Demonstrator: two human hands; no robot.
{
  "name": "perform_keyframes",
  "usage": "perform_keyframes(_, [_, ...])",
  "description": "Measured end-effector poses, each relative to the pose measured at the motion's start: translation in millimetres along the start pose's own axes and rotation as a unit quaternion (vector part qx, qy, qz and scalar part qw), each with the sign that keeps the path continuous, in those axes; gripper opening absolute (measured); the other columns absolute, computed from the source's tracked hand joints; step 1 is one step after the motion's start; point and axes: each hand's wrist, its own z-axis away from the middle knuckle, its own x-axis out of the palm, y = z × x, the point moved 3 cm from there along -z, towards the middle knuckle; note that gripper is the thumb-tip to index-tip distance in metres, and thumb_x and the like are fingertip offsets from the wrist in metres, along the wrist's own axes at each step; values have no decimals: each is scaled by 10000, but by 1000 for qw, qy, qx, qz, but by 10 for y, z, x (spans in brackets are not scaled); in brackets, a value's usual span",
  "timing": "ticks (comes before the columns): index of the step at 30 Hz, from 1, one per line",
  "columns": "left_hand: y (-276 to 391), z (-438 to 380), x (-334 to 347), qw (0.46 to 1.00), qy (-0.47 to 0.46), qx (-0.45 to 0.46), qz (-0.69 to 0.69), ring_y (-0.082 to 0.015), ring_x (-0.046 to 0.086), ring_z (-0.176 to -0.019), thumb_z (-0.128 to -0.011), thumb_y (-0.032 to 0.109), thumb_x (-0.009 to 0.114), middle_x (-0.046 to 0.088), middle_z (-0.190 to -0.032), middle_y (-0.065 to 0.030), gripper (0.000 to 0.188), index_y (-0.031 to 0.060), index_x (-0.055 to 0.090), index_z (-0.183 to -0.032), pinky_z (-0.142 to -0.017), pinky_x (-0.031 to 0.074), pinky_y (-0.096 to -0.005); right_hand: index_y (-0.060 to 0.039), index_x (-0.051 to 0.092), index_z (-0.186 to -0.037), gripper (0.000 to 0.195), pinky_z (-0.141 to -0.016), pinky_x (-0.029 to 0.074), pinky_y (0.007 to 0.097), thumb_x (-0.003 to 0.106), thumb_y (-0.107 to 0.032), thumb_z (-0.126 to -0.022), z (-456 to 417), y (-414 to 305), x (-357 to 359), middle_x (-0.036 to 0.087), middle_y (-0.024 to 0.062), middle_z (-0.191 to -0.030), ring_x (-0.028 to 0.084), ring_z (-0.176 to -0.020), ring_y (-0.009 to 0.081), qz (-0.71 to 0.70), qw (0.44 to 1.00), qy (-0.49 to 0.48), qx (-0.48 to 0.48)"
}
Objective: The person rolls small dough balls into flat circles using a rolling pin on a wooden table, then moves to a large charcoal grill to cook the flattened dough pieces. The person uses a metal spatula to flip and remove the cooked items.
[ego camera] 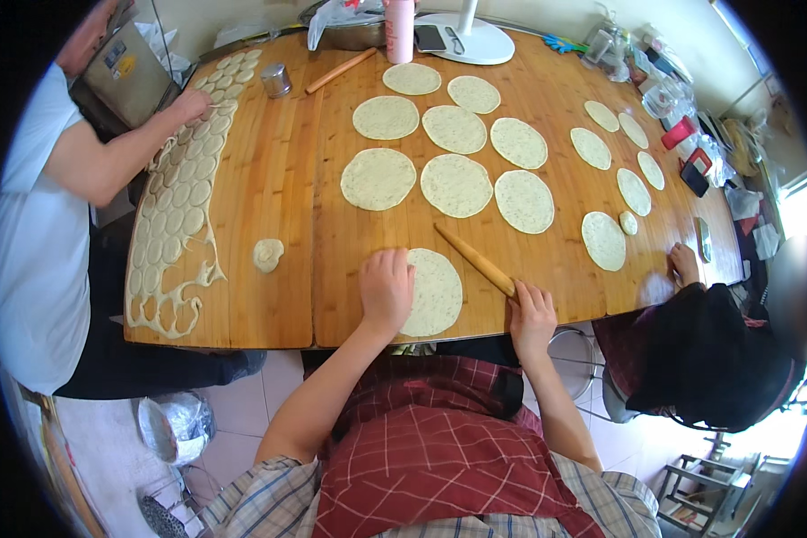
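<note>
Directly before me, a flat dough round with dark flecks lies near the table's front edge. My left hand has its fingers curled over the round's left edge, which it hides. To the right, my right hand grips the near end of a tapered wooden rolling pin. The pin slants away to the upper left, beside the round and apart from it. A small lump of dough sits on the table left of my left hand. Several rolled rounds, such as this one, are spread out beyond the pin.
On the left, a person's hand touches a cut dough sheet. A co-worker's hand rests at the right edge, near smaller rounds. Farther back are a metal cup, another rolling pin and a pink bottle.
</note>
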Motion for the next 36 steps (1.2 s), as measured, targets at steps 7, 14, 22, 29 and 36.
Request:
perform_keyframes(7, [-127, -378, 25, 983, -137, -90, 80, -294, 627, -854, -777, 137, 741, 630, -867, -101, 147, 69, 636, -853, -735, 490, -415, -34, 646, -1094, 347, -879, 468, 429, 692, -31, -750, -41, -120, -55, 610, 124, -1092, 560, -1030, 326, -22, 998, -27, 45])
perform_keyframes(14, [136, -281, -4, 969, -159, -76, 174, -331, 629, -778, -791, 130, 701, 632, -813, -128, 82, 57, 667, -810, -691, 495, -443, -31, 649, -1119, 278, -814, 531, 393, 668, -37, -842, 243, -323, -288, 647, 166, -1109, 633, -999, 339, -256, 960, -92, 59])
perform_keyframes(22, [1526, 187, -551, 919, -315, 134, 195, -360, 644, -842, -830, 150, 673, 630, -944, -177, 205, 10, 628, -973, -756, 529, -435, -11, 555, -1186, 633, -916, 505, 383, 332, -574, -1004, 591, -404, -167, 661, 115, -1114, 654, -1006, 235, -805, 351, -154, 453])
perform_keyframes(29, [1393, 120, -940, 946, -218, 118, 208, -369, 658, -898, -858, 225, 688, 650, -1010, -220, 518, -1, 510, -1289, -756, 537, -440, -31, 635, -1145, 279, -723, 573, 312, 623, -221, -941, -288, 240, -596, 702, 60, -1016, 688, -859, 160, -627, 647, -69, 428])
perform_keyframes(36, [1072, 239, -785, 947, -271, 132, 108, -335, 662, -828, -853, 282, 692, 658, -943, -156, 456, 17, 576, -1206, -705, 545, -411, -157, 624, -1130, 236, -679, 512, 459, 555, -275, -938, -1869, 1316, -277, 675, 129, -858, 661, -747, 315, 119, 978, -33, 166])
